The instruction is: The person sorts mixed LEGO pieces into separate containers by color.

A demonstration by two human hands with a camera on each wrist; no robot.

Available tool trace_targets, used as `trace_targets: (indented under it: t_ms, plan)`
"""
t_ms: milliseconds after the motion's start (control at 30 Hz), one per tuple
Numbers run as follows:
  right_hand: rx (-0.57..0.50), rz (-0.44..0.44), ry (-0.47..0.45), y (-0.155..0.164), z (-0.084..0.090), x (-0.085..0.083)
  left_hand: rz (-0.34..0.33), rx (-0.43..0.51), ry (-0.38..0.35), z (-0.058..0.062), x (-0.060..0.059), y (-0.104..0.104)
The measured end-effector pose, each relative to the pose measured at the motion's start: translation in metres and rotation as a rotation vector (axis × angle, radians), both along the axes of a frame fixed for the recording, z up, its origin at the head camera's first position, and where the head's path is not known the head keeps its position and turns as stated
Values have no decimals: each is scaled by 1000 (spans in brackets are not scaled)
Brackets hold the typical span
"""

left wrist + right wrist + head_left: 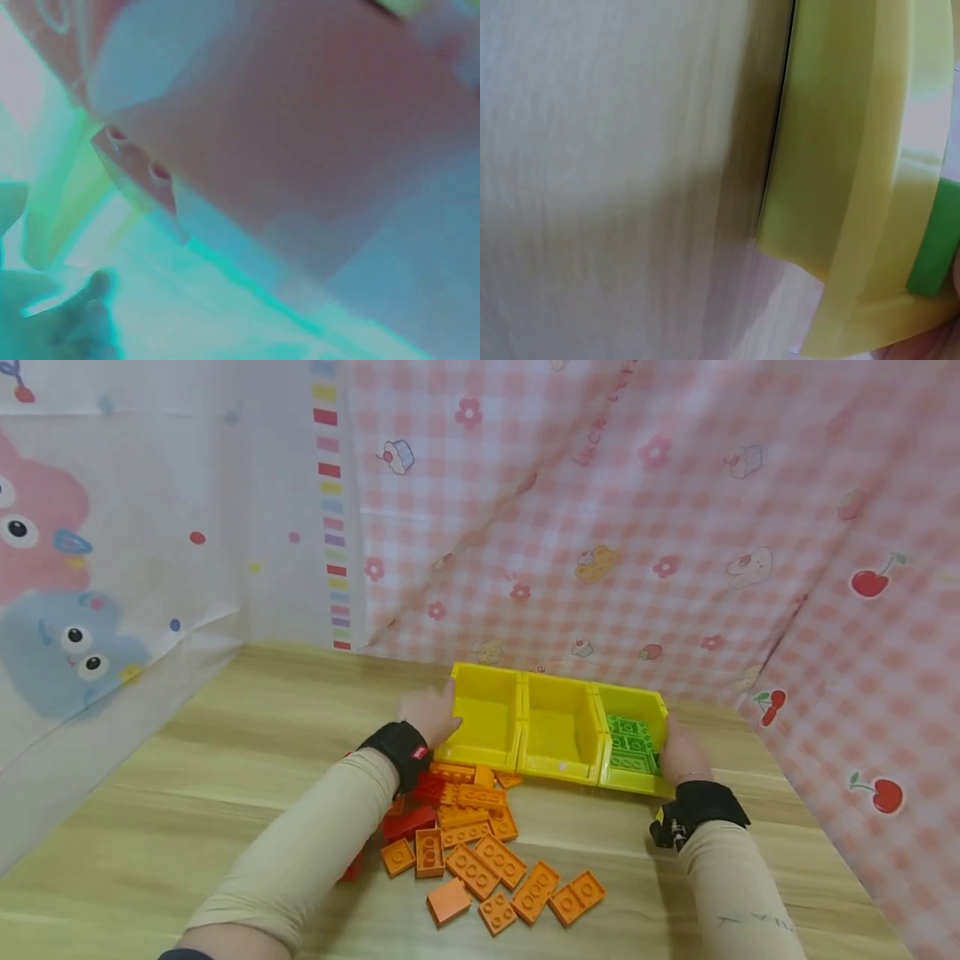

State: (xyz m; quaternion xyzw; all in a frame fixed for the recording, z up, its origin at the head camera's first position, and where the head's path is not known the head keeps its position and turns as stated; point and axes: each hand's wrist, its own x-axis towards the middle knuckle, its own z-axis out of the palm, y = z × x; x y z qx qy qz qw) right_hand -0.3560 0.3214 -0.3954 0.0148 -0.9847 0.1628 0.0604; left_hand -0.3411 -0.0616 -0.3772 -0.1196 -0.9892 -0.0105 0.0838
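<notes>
Three yellow bins stand in a row on the wooden table (225,760): a left bin (483,718), a middle bin (558,731) and a right bin (637,777). Green bricks (630,743) fill the right bin; the other two look bare. My left hand (427,714) presses against the left bin's outer wall with its fingers fairly straight. On the other side, my right hand (678,750) lies flat against the right bin's outer wall. The right wrist view shows that bin's yellow wall (855,187) and a green brick (937,240) up close. The left wrist view is blurred and tinted.
A pile of orange bricks (480,852) and a few red bricks (408,818) lies on the table just in front of the bins, under my left forearm. Patterned cloth (600,527) hangs right behind the bins and along both sides.
</notes>
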Motion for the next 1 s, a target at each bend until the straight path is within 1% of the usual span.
trace_targets:
  t_ms: [33, 100, 133, 167, 200, 233, 267, 300, 367, 400, 433, 500, 567, 633, 700, 800, 933, 1000]
  plan:
    - [3, -1, -4, -2, 0, 0, -69, -45, 100, -1, 4, -1]
    - [4, 1, -13, -4, 1, 0, -245, -98, 317, -2, 15, 0]
    - [7, 2, -15, -5, 1, 0, -341, -112, 396, -2, 22, 1]
    - [8, 3, -20, -5, 2, 1, -436, -130, 454, -3, 30, 2]
    - [7, 5, -26, -5, 3, 2, -523, -137, 473, -4, 38, 4]
    - [5, 7, -32, -5, 3, 3, -588, -148, 463, -4, 46, 6]
    - [3, 10, -35, -5, 4, 3, -634, -162, 432, -4, 54, 8]
    - [-1, 12, -38, -4, 4, 3, -659, -181, 380, -3, 60, 10]
    - [-6, 14, -35, -3, 4, 4, -680, -211, 273, -5, 69, 13]
    - [-11, 17, -32, -3, 4, 4, -680, -217, 221, -5, 72, 14]
    - [-19, 18, -31, -2, 4, 4, -680, -225, 184, -7, 74, 15]
    - [-27, 23, -24, 0, 2, 4, -694, -221, 135, -10, 74, 15]
    - [-32, 25, -19, 0, 1, 4, -716, -205, 109, -15, 74, 14]
    - [-36, 22, -17, 1, -1, 4, -731, -201, 98, -18, 73, 14]
    - [-35, 24, -9, 1, -3, 5, -727, -197, 77, -20, 74, 14]
    - [-21, 21, -7, 1, -4, 5, -726, -207, 86, -22, 75, 15]
    - [-15, 11, -13, 0, -4, 4, -739, -192, 115, -18, 78, 20]
    - [-22, 2, -20, 0, -2, 4, -743, -185, 122, -13, 79, 22]
